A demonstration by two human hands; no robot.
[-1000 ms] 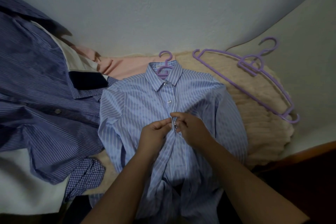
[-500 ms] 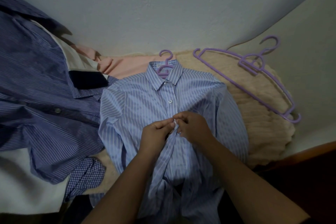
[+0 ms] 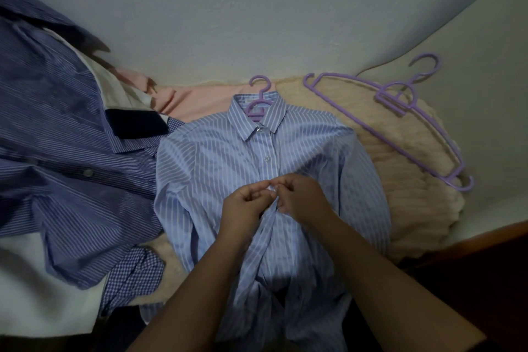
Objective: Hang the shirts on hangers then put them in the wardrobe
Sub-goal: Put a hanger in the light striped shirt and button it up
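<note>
A light blue striped shirt [image 3: 217,168] lies face up on the bed with a purple hanger [image 3: 258,94] inside it, the hook sticking out above the collar. Its top two buttons are fastened. My left hand [image 3: 245,206] and my right hand [image 3: 300,198] meet at the front placket below the second button, and both pinch the fabric edges there. The button between my fingertips is hidden. The lower front of the shirt hangs open and crumpled toward me.
A dark blue striped shirt [image 3: 57,157] is spread at the left over a checked shirt [image 3: 131,277]. A pink garment [image 3: 197,97] lies behind the collar. Spare purple hangers [image 3: 400,111] rest on a cream fuzzy blanket [image 3: 408,188] at the right. A wall stands behind.
Both hands have crept slightly up the placket and drawn closer together, fingertips now bunched on the fabric. The shirt and hangers have stayed in place.
</note>
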